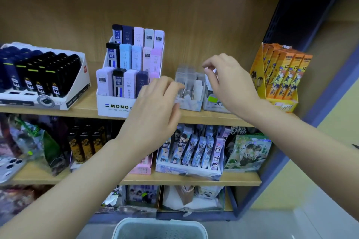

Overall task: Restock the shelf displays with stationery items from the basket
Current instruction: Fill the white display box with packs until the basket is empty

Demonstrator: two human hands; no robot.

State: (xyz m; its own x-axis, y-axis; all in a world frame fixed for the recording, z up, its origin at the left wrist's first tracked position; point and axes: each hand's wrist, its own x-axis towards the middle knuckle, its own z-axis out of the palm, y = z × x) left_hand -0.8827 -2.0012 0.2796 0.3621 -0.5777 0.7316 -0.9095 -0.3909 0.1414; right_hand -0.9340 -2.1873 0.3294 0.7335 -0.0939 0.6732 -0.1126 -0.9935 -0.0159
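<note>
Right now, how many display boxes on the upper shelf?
5: dark-case box far left, MONO box, clear-case box at the left hand, green-sticker box behind the right hand, orange box far right. Hands may hide more.

3 shelves (204,118), 2 hands (155,110) (231,85), 1 basket (161,228), 1 MONO box (114,107).

- Clear cases (186,75): small see-through plastic boxes standing upright in packed rows. They are blurred, so what they hold cannot be made out.
- Display box (192,105): a low, pale cardboard tray holding the cases. It sits on the upper wooden shelf (204,118), just beside the MONO display (116,105).
- Basket (161,228): pale grey-blue plastic with a lighter rim, at the bottom edge below the shelves.
</note>
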